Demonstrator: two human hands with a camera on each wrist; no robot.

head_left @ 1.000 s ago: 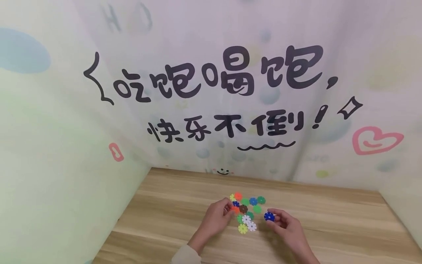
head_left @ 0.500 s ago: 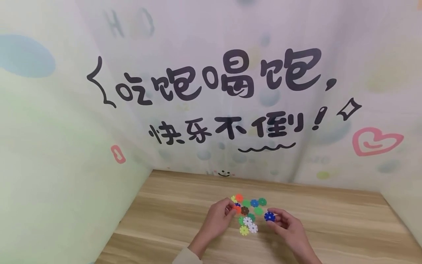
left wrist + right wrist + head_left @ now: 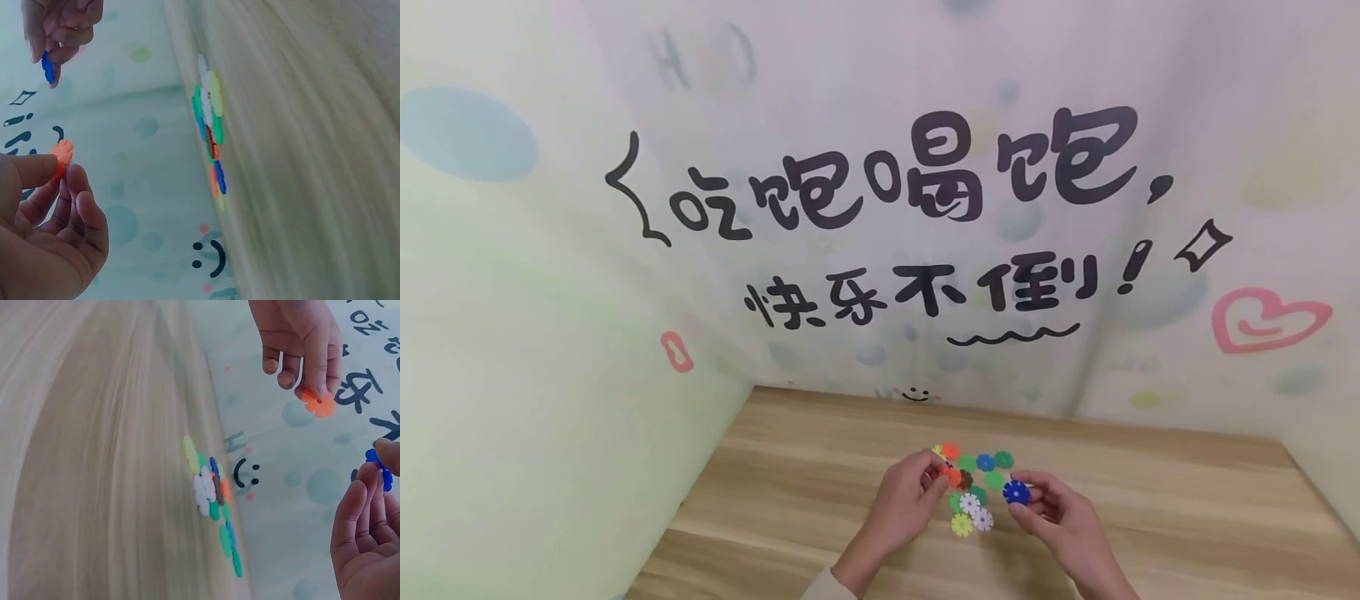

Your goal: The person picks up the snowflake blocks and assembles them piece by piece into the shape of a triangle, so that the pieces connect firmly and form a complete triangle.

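Observation:
My left hand [image 3: 906, 496] pinches an orange notched snowflake disc [image 3: 62, 156] between thumb and fingers, held up above the table. To its right, my right hand [image 3: 1067, 517] pinches a dark blue snowflake disc [image 3: 1017, 492], also raised, its face turned towards the head camera. A gap separates the two discs. Below and between the hands, a loose cluster of flat discs lies on the table: white [image 3: 970, 503], yellow [image 3: 962, 525], brown [image 3: 966, 479], blue [image 3: 985, 462] and several green [image 3: 1003, 459]. The left fingers partly cover the cluster's left side in the head view.
The wood-grain table [image 3: 805, 450] meets a pale printed curtain [image 3: 880, 350] with black lettering at the back. A pale green side panel [image 3: 550, 417] stands along the left edge.
My left hand has moved slightly right with the orange disc, which now overlaps the brown disc in view. The gap to the blue disc has narrowed. The whole head view has shifted a little.

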